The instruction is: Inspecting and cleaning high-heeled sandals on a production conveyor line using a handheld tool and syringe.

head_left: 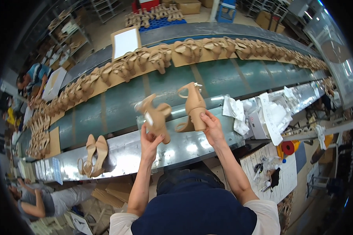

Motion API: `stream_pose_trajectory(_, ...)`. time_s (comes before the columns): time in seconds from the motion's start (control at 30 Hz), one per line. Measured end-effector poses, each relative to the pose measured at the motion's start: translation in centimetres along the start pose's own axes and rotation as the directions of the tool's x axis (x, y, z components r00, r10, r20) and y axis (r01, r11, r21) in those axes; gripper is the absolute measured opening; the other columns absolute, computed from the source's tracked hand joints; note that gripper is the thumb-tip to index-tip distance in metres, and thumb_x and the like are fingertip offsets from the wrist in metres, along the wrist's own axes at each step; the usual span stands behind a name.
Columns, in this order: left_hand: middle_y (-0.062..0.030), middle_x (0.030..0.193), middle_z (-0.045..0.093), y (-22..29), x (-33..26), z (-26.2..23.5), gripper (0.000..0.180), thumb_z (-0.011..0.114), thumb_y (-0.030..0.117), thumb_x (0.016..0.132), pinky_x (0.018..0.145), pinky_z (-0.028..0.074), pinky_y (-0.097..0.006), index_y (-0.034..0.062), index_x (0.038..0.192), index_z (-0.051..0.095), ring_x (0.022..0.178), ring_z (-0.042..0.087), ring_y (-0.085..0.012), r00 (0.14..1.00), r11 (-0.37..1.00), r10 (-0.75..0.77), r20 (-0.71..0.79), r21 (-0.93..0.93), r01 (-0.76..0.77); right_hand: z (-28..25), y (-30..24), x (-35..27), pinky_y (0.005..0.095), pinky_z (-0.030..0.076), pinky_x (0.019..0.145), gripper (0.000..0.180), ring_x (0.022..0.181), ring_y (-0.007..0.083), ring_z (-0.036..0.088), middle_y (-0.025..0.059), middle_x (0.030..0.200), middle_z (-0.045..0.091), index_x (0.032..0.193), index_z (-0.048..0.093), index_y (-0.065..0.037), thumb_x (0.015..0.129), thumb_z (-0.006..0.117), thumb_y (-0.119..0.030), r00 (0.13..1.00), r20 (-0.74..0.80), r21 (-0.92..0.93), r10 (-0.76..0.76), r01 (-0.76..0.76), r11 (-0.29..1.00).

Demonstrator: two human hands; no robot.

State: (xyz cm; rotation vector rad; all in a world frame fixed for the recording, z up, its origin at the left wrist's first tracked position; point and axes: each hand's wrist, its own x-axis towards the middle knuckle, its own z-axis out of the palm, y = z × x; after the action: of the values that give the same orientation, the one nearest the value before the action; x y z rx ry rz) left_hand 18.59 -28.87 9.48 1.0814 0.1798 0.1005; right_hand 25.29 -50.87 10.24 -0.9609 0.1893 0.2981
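My left hand [147, 144] is closed on a beige heeled sandal [156, 119], which is slightly blurred and tilted, its heel toward me. Fingers and thumb of my right hand [212, 129] grip a second beige sandal [194, 102] at its thick block heel. That one has an ankle strap with a small shiny buckle, standing out at its far end. Both sandals are held apart from each other, over the shiny metal ledge [123, 156]. Farther left on this ledge, a pair of beige sandals [96, 152] rests side by side.
Beyond the ledge runs a green conveyor belt [121, 103], with a long row of beige sandals [157, 58] on cardboard along its far side. Crumpled white paper [278, 111] and a white box [259, 125] lie right. A framed white sheet [126, 43] stands behind. People sit at the left.
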Motion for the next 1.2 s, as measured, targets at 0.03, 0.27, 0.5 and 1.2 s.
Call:
stream_pose_trajectory(0.03, -0.0143, 0.112, 0.054, -0.9, -0.4, -1.2, 0.071, 0.073, 0.006, 0.071, 0.086, 0.045, -0.032, 0.0006, 0.127, 0.03, 0.104, 0.054, -0.0194, 0.999, 1.0, -0.017, 0.029, -0.002, 0.017, -0.1, 0.1, -0.1, 0.0275, 0.05, 0.077, 0.061, 0.09, 0.0175, 0.061, 0.0139, 0.103, 0.058, 0.127, 0.033, 0.005, 0.081, 0.064, -0.019, 0.999, 0.014, 0.029, 0.033, -0.033, 0.999)
stream_pose_trajectory(0.27, -0.0113, 0.122, 0.045, -8.2, -3.7, -8.0, 0.078, 0.076, 0.006, 0.067, 0.093, 0.038, -0.034, 0.0034, 0.13, 0.031, 0.11, 0.047, -0.0214, 0.983, 0.852, -0.096, -0.157, 0.497, 0.163, -0.9, 0.5, -1.9, 0.0297, 0.049, 0.079, 0.066, 0.093, 0.0185, 0.059, 0.0133, 0.106, 0.057, 0.132, 0.027, 0.004, 0.081, 0.064, -0.017, 0.999, 0.037, 0.046, -0.009, 0.007, 0.999)
stream_pose_trajectory(0.5, -0.0166, 0.119, 0.051, -7.9, -8.1, -11.3, 0.059, 0.071, 0.019, 0.075, 0.096, 0.036, -0.036, -0.0036, 0.123, 0.044, 0.112, 0.048, -0.025, 0.806, 0.422, -0.491, -0.329, 0.72, 0.551, -2.6, 5.9, -3.2, 0.0333, 0.043, 0.087, 0.084, 0.104, 0.0183, 0.052, 0.0146, 0.116, 0.053, 0.14, 0.017, -0.006, 0.074, 0.069, -0.009, 0.927, 0.209, -0.264, -0.313, 0.362, 0.894)
stream_pose_trajectory(1.2, -0.0189, 0.121, 0.044, -10.7, -1.9, -1.4, 0.083, 0.073, 0.017, 0.062, 0.087, 0.04, -0.04, 0.0012, 0.132, 0.031, 0.109, 0.044, -0.0321, 0.928, 0.293, -0.175, 0.329, 0.917, -0.27, -24.6, 6.5, -23.1, 0.0342, 0.049, 0.062, 0.029, 0.07, 0.0216, 0.062, 0.0131, 0.081, 0.065, 0.087, 0.065, -0.003, 0.07, 0.063, -0.026, 0.764, -0.588, -0.738, -0.266, -0.373, 0.562)
